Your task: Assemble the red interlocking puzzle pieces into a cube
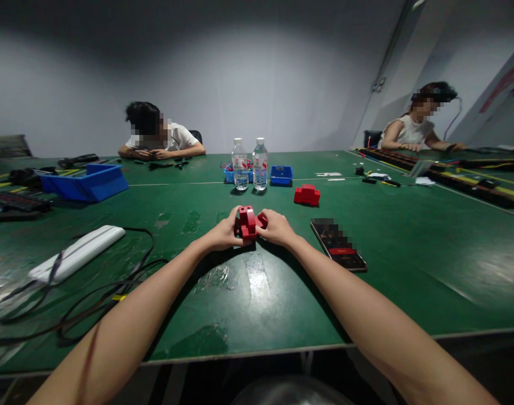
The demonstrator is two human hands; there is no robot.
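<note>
Just above the green table (282, 298), my left hand (224, 232) is closed around a red block-shaped plastic part (247, 224) with a curved ridge and small holes on top. My right hand (277, 228) pinches a smaller red piece (262, 220) against the right side of that part. Whether the two pieces are joined, I cannot tell. A similar red part (307, 194) lies farther off to the right, touched by neither hand. A phone (339, 244) with its screen lit rests to the right of my right hand.
Two water bottles (260, 164) stand ahead, with a small blue tray (281, 175) beside them. At left are a larger blue bin (88, 183), a white power bank-like box (77, 254) and looped black cables (108, 298). Two people (172, 138) sit across the table.
</note>
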